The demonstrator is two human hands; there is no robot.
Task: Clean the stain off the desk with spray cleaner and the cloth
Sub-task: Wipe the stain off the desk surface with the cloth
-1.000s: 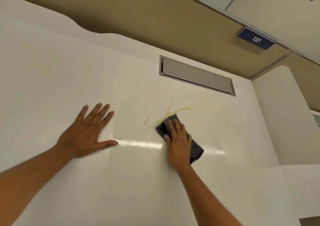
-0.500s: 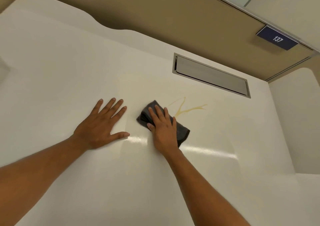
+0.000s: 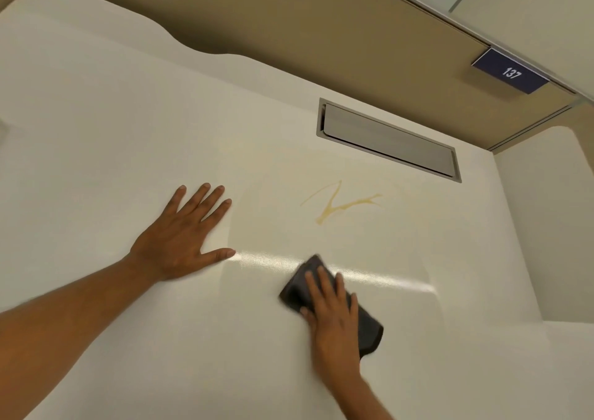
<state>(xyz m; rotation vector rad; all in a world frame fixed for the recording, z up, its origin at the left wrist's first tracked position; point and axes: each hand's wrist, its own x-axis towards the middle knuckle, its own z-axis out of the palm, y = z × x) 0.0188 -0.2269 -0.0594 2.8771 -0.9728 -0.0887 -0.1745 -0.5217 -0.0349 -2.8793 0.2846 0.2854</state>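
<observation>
A thin yellow-brown stain (image 3: pixel 337 204) streaks the white desk (image 3: pixel 96 114) near its middle. My right hand (image 3: pixel 334 316) lies flat on a folded dark grey cloth (image 3: pixel 297 286) and presses it to the desk, below the stain and apart from it. My left hand (image 3: pixel 183 236) rests palm down on the desk to the left of the stain, fingers spread, holding nothing. No spray bottle is in view.
A grey metal cable flap (image 3: pixel 389 138) is set into the desk behind the stain. A tan partition (image 3: pixel 321 24) runs along the back, with a blue "137" sign (image 3: pixel 511 72) at the right. A white side panel (image 3: pixel 546 226) stands on the right.
My right hand slid the cloth left across the stain's lower end, then pulled it back toward me and to the right, below the stain. The left hand stayed planted.
</observation>
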